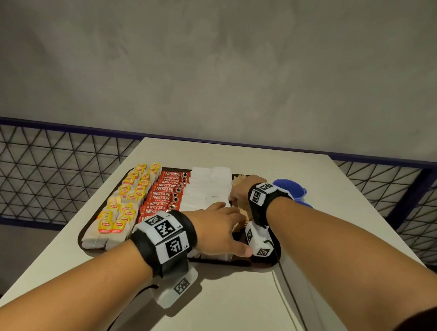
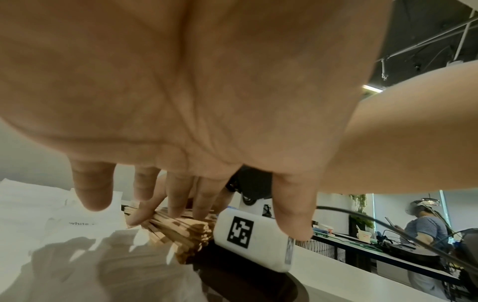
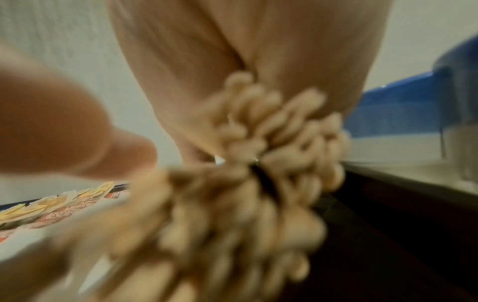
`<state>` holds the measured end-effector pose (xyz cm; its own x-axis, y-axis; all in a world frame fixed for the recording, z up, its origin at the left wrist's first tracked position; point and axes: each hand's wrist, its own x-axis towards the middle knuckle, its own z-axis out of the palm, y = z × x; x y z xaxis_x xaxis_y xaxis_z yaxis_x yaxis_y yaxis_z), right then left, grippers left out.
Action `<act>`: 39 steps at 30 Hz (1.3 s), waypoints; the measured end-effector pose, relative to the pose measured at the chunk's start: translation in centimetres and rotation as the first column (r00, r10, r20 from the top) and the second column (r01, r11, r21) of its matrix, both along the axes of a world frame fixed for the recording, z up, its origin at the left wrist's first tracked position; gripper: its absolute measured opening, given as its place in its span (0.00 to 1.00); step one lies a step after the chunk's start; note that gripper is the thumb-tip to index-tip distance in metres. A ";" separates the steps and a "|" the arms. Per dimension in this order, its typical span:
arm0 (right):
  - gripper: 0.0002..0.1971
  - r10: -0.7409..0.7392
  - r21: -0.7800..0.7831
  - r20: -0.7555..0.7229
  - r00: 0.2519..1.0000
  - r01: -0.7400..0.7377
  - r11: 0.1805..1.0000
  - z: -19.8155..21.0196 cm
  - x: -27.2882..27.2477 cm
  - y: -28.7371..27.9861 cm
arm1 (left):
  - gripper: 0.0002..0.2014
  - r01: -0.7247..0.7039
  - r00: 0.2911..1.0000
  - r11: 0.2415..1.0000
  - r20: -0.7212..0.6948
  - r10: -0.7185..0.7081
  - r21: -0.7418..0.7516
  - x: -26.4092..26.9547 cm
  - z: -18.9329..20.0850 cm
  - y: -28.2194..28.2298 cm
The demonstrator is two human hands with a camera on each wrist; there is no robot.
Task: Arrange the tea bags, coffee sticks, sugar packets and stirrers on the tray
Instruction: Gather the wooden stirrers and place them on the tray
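A dark tray [image 1: 86, 231] on the white table holds rows of yellow tea bags [image 1: 130, 192], red coffee sticks [image 1: 163, 195], white sugar packets [image 1: 205, 190] and wooden stirrers [image 1: 239, 178] along its right side. My right hand [image 1: 241, 192] grips a thick bundle of stirrers [image 3: 245, 194], thumb [image 3: 64, 122] on the left side. My left hand [image 1: 224, 217] reaches across the sugar packets [image 2: 38, 214] with straight fingers [image 2: 178, 196] whose tips rest on the near end of the stirrer bundle [image 2: 181, 230]. The right hand's fingers are hidden under it in the head view.
A blue cup [image 1: 290, 188] stands just right of the tray, close to my right wrist. The table's edges fall away left and right to a mesh railing [image 1: 43, 173]. Bare tabletop [image 1: 228, 308] lies in front of the tray. A person [image 2: 424, 230] works at a far desk.
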<state>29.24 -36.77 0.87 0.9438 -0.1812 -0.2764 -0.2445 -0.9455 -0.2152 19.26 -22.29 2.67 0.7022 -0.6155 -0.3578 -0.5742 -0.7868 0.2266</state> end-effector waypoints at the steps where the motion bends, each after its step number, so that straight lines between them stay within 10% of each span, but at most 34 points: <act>1: 0.17 -0.010 0.017 0.008 1.000 0.010 1.000 0.1 0.0 0.1 | 0.41 0.001 1.000 1.000 -0.004 -0.001 0.000 -0.1 0.0 -0.1; 16: 0.14 0.015 -0.138 0.132 0.991 0.003 0.990 2.8 -0.9 -0.2 | 0.44 -0.046 0.999 0.998 0.028 0.046 0.031 0.4 -0.6 0.0; 22: 0.11 0.294 -0.160 -0.073 0.953 -0.302 0.940 2.0 -1.9 -0.6 | 0.37 -0.008 0.999 0.994 0.042 0.004 0.108 1.2 0.2 -1.1; 31: 0.17 0.271 -0.302 -0.097 0.958 -0.287 0.909 1.7 -1.6 -2.5 | 0.38 0.003 1.000 0.986 0.016 -0.006 0.168 2.3 -0.5 -2.7; 39: 0.17 0.293 -0.174 -0.067 0.954 -0.301 0.938 1.2 -2.1 -3.1 | 0.38 -0.006 0.998 0.982 0.062 -0.005 0.186 3.3 -0.8 -3.2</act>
<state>27.16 -39.83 2.05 0.9511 0.0557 -0.3037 0.0486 -0.9983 -0.0308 22.56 -25.50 1.84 0.7270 -0.5419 -0.4216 -0.5822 -0.8121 0.0398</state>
